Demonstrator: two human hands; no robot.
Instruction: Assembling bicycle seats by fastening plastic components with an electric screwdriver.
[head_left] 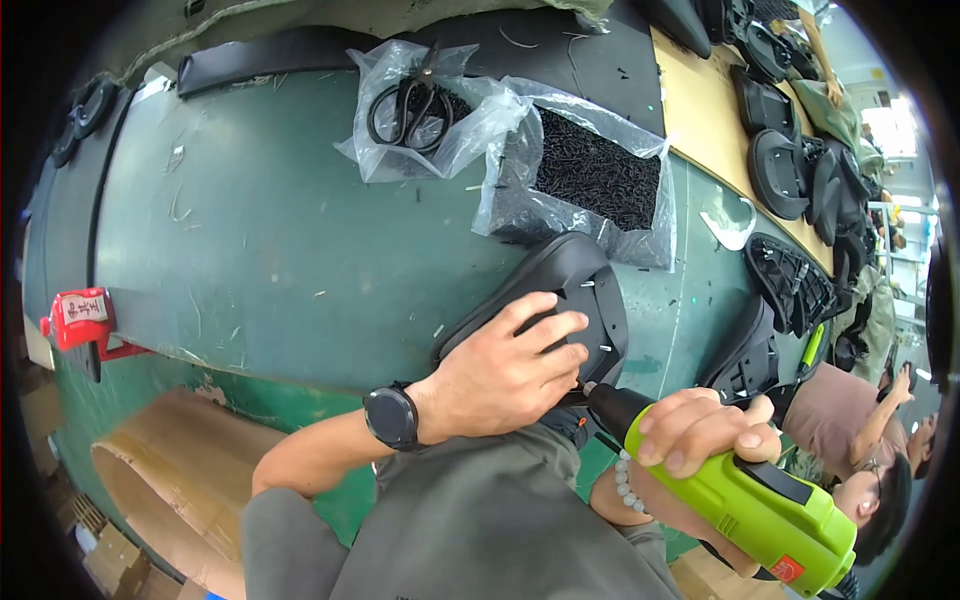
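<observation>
A black moulded pad-like part, wide and rounded at its far right end, lies at the front edge of the green table. My left hand rests on it, fingers spread; the thumb is hidden. In my right hand is a lime-green electric screwdriver, fingers wrapped round its body. Its black nose points up and left, the tip at the part's near edge beside my left fingers. Whether the bit touches a screw cannot be made out. Small light pins stand up from the part's surface.
Beyond the part lies a plastic bag of black screws, beside another bag with black scissors on it. Finished-looking black parts crowd the right. A red bottle is far left; a cardboard roll stands below. Another person is at right.
</observation>
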